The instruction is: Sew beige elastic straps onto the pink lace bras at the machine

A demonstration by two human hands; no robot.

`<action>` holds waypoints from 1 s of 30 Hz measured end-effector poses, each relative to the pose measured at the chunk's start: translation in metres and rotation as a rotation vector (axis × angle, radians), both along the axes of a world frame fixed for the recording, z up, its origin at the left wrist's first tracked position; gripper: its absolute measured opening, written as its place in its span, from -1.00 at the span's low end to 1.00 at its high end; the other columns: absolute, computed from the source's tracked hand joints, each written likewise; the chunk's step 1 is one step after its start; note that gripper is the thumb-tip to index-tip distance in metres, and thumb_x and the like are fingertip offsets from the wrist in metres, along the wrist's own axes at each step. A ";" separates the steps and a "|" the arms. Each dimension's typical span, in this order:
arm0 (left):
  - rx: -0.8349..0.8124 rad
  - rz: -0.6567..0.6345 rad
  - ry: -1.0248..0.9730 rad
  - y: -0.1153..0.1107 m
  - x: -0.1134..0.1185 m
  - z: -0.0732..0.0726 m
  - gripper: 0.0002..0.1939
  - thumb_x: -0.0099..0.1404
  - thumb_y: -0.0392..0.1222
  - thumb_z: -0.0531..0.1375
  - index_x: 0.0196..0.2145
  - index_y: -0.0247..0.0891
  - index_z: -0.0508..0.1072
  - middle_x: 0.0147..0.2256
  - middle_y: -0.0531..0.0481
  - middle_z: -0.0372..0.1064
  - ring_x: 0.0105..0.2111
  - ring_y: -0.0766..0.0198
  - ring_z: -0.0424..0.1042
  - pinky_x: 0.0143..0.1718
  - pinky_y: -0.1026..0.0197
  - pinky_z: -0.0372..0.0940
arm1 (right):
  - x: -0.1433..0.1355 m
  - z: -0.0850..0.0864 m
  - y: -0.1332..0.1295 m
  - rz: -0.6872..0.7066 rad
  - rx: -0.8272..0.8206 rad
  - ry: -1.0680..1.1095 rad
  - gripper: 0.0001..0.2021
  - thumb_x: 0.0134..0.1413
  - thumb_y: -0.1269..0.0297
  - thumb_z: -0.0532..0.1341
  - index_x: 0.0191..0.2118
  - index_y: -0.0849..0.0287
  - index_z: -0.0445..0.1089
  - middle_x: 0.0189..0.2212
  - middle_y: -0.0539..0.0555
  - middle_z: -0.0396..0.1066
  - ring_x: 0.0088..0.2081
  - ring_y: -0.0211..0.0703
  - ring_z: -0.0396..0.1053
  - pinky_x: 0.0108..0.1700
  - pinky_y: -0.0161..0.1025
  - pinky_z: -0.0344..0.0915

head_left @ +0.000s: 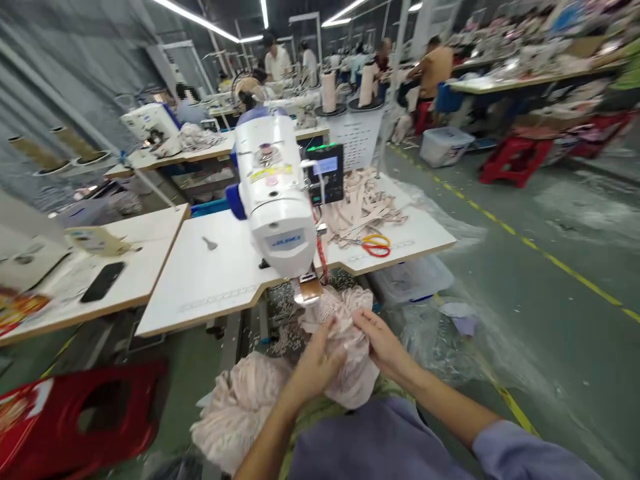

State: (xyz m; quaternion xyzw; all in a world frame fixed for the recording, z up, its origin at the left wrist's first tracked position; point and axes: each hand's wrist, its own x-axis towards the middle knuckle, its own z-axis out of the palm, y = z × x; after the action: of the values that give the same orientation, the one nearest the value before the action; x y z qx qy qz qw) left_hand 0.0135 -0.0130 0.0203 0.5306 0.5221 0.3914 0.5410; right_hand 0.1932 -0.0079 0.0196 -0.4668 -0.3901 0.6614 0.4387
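A bunched pale pink garment (353,377) hangs between my two hands, in front of the sewing machine (283,200). My left hand (320,363) grips its left side, thumb pointing up toward the machine head. On the other side, my right hand (379,337) pinches the gathered cloth. The upper part of the cloth lies just below and right of the machine's needle area, but I cannot tell whether it touches. A heap of similar pale pink pieces (245,407) rests beside my left forearm.
Pink fabric strips (363,203) and scissors with red and yellow handles (376,245) lie on the white table (215,267). A control panel (326,175) stands behind the machine. A red stool (80,420) is at lower left, a clear plastic bin (415,277) under the table's right side.
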 end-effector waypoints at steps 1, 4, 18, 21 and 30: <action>-0.071 -0.132 -0.061 -0.001 0.011 -0.006 -0.52 0.02 0.25 0.32 -0.35 -0.22 0.42 -0.22 -0.18 0.45 -0.09 -0.01 0.40 0.00 -0.01 0.27 | 0.002 0.000 0.004 0.069 0.054 -0.065 -0.50 -0.04 -0.27 0.21 -0.45 0.12 0.19 -0.59 -0.11 0.13 -0.55 -0.32 0.10 -0.48 -0.33 0.12; -0.205 -0.303 -0.134 0.005 0.027 -0.016 -0.43 0.08 0.40 0.20 -0.53 -0.23 0.31 -0.55 0.02 0.27 -0.50 0.23 0.29 -0.37 0.17 0.25 | 0.017 0.003 0.047 0.210 0.255 -0.487 -0.56 0.13 -0.17 0.12 -0.44 0.16 0.30 -0.57 -0.04 0.27 -0.52 -0.25 0.23 -0.44 -0.29 0.22; -0.180 -0.059 0.071 0.035 0.001 -0.006 -0.42 0.15 0.37 0.14 -0.61 -0.20 0.16 -0.59 0.11 0.00 -0.53 0.33 0.02 -0.50 0.26 -0.01 | 0.030 0.032 0.243 -0.018 0.338 -0.640 -0.70 0.11 0.04 0.17 -0.48 0.14 0.25 -0.45 0.08 0.34 -0.32 -0.13 0.32 -0.29 -0.24 0.23; -0.190 -0.015 0.097 0.034 -0.010 0.000 -0.53 0.15 0.20 0.21 -0.62 -0.23 0.25 -0.60 0.10 0.07 -0.53 0.33 0.07 -0.49 0.27 0.00 | 0.027 0.015 0.176 0.169 0.207 -0.468 -0.54 -0.03 -0.23 0.17 -0.41 0.15 0.32 -0.50 0.03 0.34 -0.54 -0.28 0.20 -0.48 -0.29 0.19; -0.077 -0.079 0.244 0.031 -0.016 0.007 -0.65 0.24 0.00 0.11 -0.60 -0.24 0.25 -0.63 0.13 0.08 -0.59 0.38 0.05 -0.55 0.31 -0.05 | 0.009 0.007 0.078 0.607 0.169 -0.112 -0.67 -0.02 -0.07 0.35 -0.35 0.11 0.60 -0.11 0.12 0.40 -0.11 -0.15 0.37 -0.05 -0.21 0.32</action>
State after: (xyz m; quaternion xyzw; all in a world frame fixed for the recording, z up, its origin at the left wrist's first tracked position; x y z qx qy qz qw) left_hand -0.0028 0.0183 0.0278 0.5733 0.5771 0.2821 0.5086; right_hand 0.2023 0.0702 0.0267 -0.3268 -0.5887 0.7006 0.2364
